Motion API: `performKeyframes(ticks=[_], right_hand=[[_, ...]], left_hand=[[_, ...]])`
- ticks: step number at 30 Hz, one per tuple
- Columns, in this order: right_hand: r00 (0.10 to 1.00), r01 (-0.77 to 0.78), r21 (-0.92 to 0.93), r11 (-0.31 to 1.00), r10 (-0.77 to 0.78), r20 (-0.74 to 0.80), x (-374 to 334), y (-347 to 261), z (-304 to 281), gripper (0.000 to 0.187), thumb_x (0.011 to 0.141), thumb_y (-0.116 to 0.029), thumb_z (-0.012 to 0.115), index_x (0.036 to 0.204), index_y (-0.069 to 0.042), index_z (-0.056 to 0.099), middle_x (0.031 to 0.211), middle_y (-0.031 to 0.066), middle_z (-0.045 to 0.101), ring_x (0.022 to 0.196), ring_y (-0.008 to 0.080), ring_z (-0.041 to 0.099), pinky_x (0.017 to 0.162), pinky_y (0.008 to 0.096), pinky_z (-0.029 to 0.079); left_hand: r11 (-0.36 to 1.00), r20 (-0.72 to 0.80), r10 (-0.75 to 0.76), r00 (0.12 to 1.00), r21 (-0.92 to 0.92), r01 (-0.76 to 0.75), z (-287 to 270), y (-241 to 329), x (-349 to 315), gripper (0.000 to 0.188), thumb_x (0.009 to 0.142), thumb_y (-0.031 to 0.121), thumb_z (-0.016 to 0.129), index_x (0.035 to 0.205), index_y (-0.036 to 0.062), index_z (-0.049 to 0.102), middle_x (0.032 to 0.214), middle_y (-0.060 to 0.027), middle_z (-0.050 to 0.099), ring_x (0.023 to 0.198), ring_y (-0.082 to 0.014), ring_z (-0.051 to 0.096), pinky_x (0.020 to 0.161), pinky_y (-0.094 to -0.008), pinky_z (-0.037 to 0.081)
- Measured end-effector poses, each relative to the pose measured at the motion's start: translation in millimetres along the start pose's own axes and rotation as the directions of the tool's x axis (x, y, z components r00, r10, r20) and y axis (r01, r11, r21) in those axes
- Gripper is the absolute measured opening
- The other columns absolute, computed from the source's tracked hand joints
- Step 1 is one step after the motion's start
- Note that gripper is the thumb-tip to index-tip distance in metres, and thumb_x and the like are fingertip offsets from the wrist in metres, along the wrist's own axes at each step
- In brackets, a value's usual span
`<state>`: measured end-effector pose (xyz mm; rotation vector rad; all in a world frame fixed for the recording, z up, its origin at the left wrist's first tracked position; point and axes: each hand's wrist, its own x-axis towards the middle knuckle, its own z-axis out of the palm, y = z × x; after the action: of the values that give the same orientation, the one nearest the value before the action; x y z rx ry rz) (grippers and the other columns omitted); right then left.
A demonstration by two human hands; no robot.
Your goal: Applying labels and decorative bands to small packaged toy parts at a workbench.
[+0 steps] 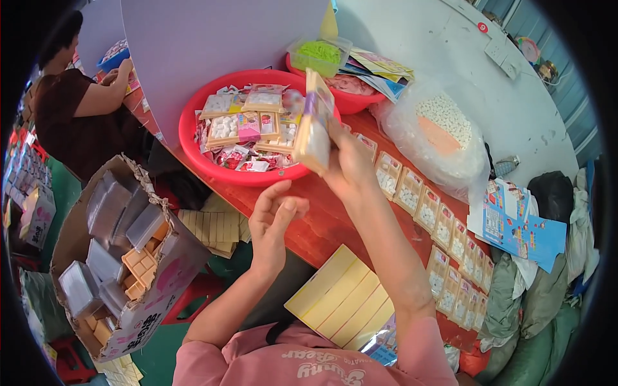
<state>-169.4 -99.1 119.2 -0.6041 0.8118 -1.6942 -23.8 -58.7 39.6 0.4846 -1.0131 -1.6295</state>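
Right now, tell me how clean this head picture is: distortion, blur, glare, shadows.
Head view: strong fisheye, with black corners and the red table's edge bowed; light is soft and even, shadows faint; mild glare on the clear bag of white pellets; the right hand and its packet look slightly smeared, the left hand sharper; the person at far left is stretched by the rim.

A stack of flat clear packets (313,125) filled with small white pieces stands on edge, tilted, above the red basin's (193,151) near rim.
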Motion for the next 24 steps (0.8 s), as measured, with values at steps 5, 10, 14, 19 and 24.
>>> performKeyframes(ticks=[5, 10, 14, 19, 24], right_hand=[[0.999, 0.031, -0.406, 0.913, -0.027, 0.017, 25.9, -9.8, -10.3, 0.033, 0.094, -0.015, 0.051, 0.121, 0.003, 0.047, 0.120, 0.0128, 0.053, 0.110, 0.0202, 0.052, 0.097, 0.0361, 0.042], [0.996, 0.076, -0.499, 0.864, -0.093, -0.010, -31.0, -32.9, -46.3, 0.038, 0.092, -0.015, 0.056, 0.123, 0.004, 0.047, 0.121, 0.0105, 0.054, 0.111, 0.0175, 0.053, 0.095, 0.0330, 0.043], [0.999, 0.031, -0.581, 0.813, -0.050, -0.016, -95.2, -49.6, -100.1, 0.029, 0.092, -0.020, 0.056, 0.112, 0.002, 0.058, 0.107, 0.0076, 0.061, 0.095, 0.0130, 0.060, 0.083, 0.0273, 0.049], [0.968, -0.162, -0.765, 0.624, -0.051, -0.247, -203.6, -63.8, -149.5, 0.023, 0.092, -0.018, 0.057, 0.104, 0.000, 0.063, 0.098, 0.0058, 0.065, 0.085, 0.0107, 0.061, 0.073, 0.0237, 0.049], [0.907, -0.172, -0.812, 0.558, -0.232, -0.351, -292.2, -44.5, -184.8, 0.021, 0.088, -0.015, 0.061, 0.104, -0.001, 0.063, 0.105, 0.0070, 0.063, 0.088, 0.0131, 0.061, 0.074, 0.0246, 0.049]], left_hand=[[0.986, 0.177, -0.117, 0.977, 0.136, 0.094, 14.7, -13.2, -25.4, 0.020, 0.093, 0.015, 0.054, 0.106, 0.0004, 0.056, 0.081, -0.0049, 0.063, 0.076, -0.0114, 0.061, 0.071, -0.0262, 0.049], [0.680, 0.599, -0.038, 0.800, 0.602, -0.418, 49.3, -20.2, -18.8, 0.017, 0.086, 0.012, 0.062, 0.094, -0.0024, 0.062, 0.083, -0.0122, 0.064, 0.073, -0.0244, 0.062, 0.065, -0.0313, 0.049], [0.504, 0.880, -0.027, 0.474, 0.421, -0.754, 76.9, -66.0, -13.4, 0.028, 0.080, 0.020, 0.067, 0.100, 0.0009, 0.062, 0.099, -0.0123, 0.062, 0.091, -0.0287, 0.058, 0.077, -0.0386, 0.046], [0.480, 0.944, -0.055, 0.326, 0.311, -0.820, 102.1, -98.0, -54.1, 0.028, 0.074, 0.024, 0.069, 0.094, 0.0051, 0.063, 0.091, -0.0082, 0.059, 0.089, -0.0245, 0.055, 0.077, -0.0393, 0.042], [0.461, 0.947, -0.120, 0.299, 0.320, -0.828, 102.0, -111.3, -66.5, 0.019, 0.069, 0.020, 0.071, 0.080, 0.0077, 0.061, 0.075, -0.0045, 0.053, 0.077, -0.0226, 0.053, 0.070, -0.0366, 0.040]])
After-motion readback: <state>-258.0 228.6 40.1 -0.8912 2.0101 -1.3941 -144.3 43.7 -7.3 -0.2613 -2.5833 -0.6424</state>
